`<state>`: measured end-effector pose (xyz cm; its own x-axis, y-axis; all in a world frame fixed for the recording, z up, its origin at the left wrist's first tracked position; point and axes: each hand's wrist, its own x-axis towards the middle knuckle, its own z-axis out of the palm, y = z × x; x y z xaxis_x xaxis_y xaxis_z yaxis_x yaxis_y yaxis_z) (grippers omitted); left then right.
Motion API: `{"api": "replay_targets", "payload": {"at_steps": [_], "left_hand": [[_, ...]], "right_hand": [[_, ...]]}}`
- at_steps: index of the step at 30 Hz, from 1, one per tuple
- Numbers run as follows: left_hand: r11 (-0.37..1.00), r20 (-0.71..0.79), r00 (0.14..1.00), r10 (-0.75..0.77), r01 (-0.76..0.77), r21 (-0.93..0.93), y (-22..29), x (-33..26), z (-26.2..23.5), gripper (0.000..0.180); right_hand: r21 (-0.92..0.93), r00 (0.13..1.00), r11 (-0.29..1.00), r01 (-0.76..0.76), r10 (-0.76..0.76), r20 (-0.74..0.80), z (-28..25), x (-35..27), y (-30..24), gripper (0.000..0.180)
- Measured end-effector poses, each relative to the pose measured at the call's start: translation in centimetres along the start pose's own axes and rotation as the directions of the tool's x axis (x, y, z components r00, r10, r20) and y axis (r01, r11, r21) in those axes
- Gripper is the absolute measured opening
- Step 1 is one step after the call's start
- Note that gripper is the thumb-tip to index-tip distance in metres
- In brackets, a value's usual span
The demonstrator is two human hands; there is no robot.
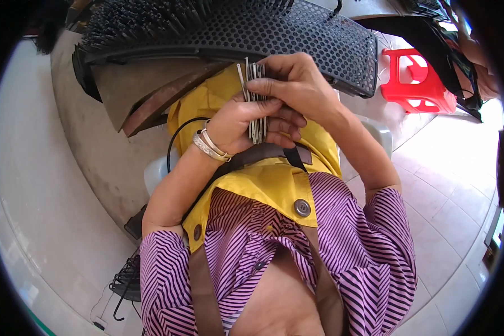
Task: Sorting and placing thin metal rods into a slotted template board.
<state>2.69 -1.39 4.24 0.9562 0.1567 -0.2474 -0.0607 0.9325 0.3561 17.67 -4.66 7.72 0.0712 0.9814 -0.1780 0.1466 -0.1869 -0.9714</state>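
Note:
In front of my lap I hold a bundle of thin metal-looking rods (257, 120), pale and dark along their sides. My left hand (238, 120) is wrapped round the lower part, thumb across the front and fingers behind. The thumb and fingers of my right hand (296, 81) pinch the upper part of the same bundle. One light rod leans out apart from the others on the left. What exactly the rods are, I cannot tell. Just beyond my hands stands a long black perforated rack (313, 45).
Many black spiky pieces (140, 33) crowd the rack's left part. A brown board (168, 98) lies under it. At the right is a red plastic stool (417, 84), with another person's arm (473, 50) beyond. Black hooked wire items (126, 283) are at lower left. My yellow apron (263, 182) covers my lap.

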Motion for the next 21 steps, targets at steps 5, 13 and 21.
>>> {"api": "replay_targets", "payload": {"at_steps": [5,13,21], "left_hand": [[0.988,-0.187,0.972,0.140,-0.126,0.084,-0.5,-0.9,0.6,0.027],[0.710,-0.293,0.778,0.556,-0.262,0.653,-1.7,-2.1,0.5,0.023],[0.704,-0.420,0.663,0.620,-0.233,0.671,-1.4,-2.2,-0.1,0.021]], "right_hand": [[0.222,0.987,0.963,-0.155,0.160,-0.005,0.2,-0.3,0.2,0.010],[0.232,0.990,0.972,0.035,-0.001,-0.144,0.7,-0.5,1.0,0.008],[0.374,0.997,0.928,-0.004,0.032,-0.070,-0.3,0.6,0.2,0.008]]}}
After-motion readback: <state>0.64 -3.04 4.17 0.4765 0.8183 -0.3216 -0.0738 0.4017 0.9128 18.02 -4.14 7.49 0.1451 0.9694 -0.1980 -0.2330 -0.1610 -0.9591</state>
